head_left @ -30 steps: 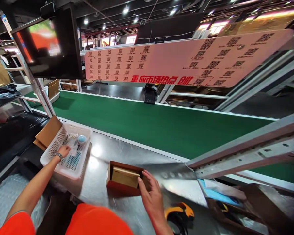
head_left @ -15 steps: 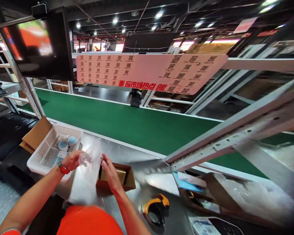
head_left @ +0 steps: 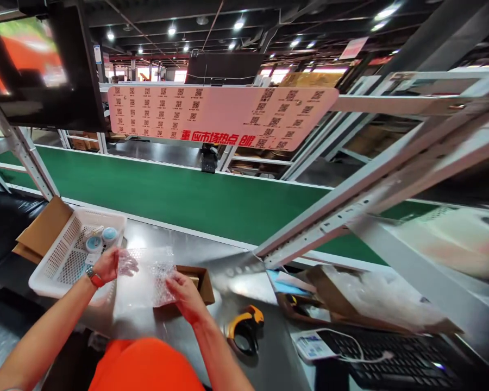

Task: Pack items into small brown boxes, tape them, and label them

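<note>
A clear sheet of bubble wrap (head_left: 146,277) is stretched between my two hands above the metal bench. My left hand (head_left: 108,264), with a red-strapped watch at the wrist, grips its left edge. At the other side, my right hand (head_left: 184,290) pinches the right edge. Behind and below the sheet stands an open cardboard box (head_left: 206,288), partly hidden by the wrap and my right hand. A white perforated basket (head_left: 51,285) sits left of my left hand, holding round blue-lidded containers (head_left: 93,243).
A yellow-and-black scanner (head_left: 244,328) lies on the bench to the right. Beyond the bench runs a green conveyor belt (head_left: 179,195). A keyboard (head_left: 403,353), a white device (head_left: 313,345) and a box with clear plastic (head_left: 362,298) are at right. A slanted metal post (head_left: 321,217) rises there.
My right hand has closed on the right edge of the bubble wrap, which is now spread between both hands. The view has shifted to the right, showing the keyboard.
</note>
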The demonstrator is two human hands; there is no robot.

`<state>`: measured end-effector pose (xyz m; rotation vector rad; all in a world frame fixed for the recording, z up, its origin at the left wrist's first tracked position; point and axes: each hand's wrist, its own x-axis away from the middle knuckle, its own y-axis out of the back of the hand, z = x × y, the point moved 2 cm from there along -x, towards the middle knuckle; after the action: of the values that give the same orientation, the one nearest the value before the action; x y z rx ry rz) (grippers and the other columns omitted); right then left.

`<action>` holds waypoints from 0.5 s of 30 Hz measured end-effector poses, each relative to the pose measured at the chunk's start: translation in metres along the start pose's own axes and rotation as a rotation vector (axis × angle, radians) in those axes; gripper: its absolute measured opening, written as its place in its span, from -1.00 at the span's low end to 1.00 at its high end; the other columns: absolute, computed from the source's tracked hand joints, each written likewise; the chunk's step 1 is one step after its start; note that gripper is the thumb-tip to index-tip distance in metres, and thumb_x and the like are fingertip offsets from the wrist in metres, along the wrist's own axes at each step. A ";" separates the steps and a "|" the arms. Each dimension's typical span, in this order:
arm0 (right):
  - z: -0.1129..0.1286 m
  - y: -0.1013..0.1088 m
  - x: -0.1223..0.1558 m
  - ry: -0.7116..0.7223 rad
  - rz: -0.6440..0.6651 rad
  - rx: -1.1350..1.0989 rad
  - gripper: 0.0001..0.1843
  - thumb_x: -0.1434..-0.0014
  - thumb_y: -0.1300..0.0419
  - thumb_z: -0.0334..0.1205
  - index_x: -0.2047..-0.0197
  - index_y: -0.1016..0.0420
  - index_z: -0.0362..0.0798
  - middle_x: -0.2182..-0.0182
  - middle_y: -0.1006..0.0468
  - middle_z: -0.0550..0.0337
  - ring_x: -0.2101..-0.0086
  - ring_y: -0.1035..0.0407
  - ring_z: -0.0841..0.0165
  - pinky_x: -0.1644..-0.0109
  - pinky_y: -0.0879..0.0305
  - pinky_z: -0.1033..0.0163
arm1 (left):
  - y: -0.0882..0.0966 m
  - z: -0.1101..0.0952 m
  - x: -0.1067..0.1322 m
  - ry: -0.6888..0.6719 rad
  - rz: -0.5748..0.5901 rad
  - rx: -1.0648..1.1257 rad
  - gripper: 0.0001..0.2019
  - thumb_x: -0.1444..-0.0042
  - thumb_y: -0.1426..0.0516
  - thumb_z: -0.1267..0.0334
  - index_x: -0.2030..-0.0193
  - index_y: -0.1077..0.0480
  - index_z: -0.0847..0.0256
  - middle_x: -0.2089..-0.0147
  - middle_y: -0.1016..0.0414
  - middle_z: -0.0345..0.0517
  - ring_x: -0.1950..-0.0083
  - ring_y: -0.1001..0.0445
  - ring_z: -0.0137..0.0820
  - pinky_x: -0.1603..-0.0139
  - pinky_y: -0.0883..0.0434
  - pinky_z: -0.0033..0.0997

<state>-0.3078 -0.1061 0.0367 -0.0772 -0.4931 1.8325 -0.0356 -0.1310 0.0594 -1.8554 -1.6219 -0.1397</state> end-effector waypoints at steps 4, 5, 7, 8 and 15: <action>0.000 -0.001 0.001 -0.018 -0.113 -0.034 -0.34 0.14 -0.64 0.34 0.24 -0.62 -0.02 0.40 -0.62 0.21 0.45 -0.39 0.35 0.36 -0.36 0.24 | 0.002 0.017 -0.009 -0.023 0.086 -0.052 -0.36 -0.13 -0.29 -0.31 -0.10 -0.51 0.21 -0.03 -0.69 0.17 -0.01 -0.71 -0.04 0.02 -0.59 -0.10; 0.001 -0.001 0.001 -0.007 -0.144 -0.019 -0.33 0.14 -0.64 0.35 0.26 -0.61 -0.02 0.44 -0.59 0.23 0.49 -0.34 0.37 0.43 -0.30 0.27 | 0.002 0.023 -0.013 -0.060 0.053 -0.124 -0.31 -0.09 -0.36 -0.26 -0.19 -0.48 0.19 -0.10 -0.68 0.17 -0.04 -0.70 -0.06 0.02 -0.59 -0.12; 0.003 0.001 0.002 0.007 -0.222 0.001 -0.29 0.16 -0.61 0.41 0.31 -0.57 -0.03 0.53 -0.50 0.28 0.56 -0.23 0.43 0.55 -0.14 0.31 | 0.007 0.031 -0.023 -0.168 -0.075 -0.356 -0.31 -0.07 -0.41 -0.12 -0.27 -0.46 0.17 -0.15 -0.66 0.16 -0.07 -0.69 -0.09 0.00 -0.60 -0.16; 0.005 0.003 0.003 0.011 -0.268 0.002 -0.27 0.17 -0.59 0.47 0.35 -0.53 -0.02 0.58 -0.43 0.31 0.60 -0.17 0.45 0.60 -0.07 0.33 | 0.012 0.032 -0.028 -0.225 -0.160 -0.506 -0.37 -0.10 -0.40 -0.04 -0.25 -0.48 0.18 -0.13 -0.67 0.14 -0.08 -0.69 -0.11 -0.03 -0.60 -0.17; 0.018 0.031 0.015 0.099 -0.570 0.006 -0.27 -0.01 -0.36 0.61 0.54 -0.33 0.10 0.70 -0.27 0.34 0.69 -0.16 0.40 0.71 -0.15 0.26 | 0.097 -0.005 -0.048 -0.246 -0.672 -1.023 -0.77 -0.22 -0.22 0.38 -0.01 -0.51 0.33 -0.13 -0.61 0.22 -0.27 -0.57 -0.02 -0.36 -0.42 -0.09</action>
<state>-0.3462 -0.1047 0.0449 -0.0193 -0.3890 1.2650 0.0439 -0.1752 0.0011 -1.9112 -2.5930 -1.2714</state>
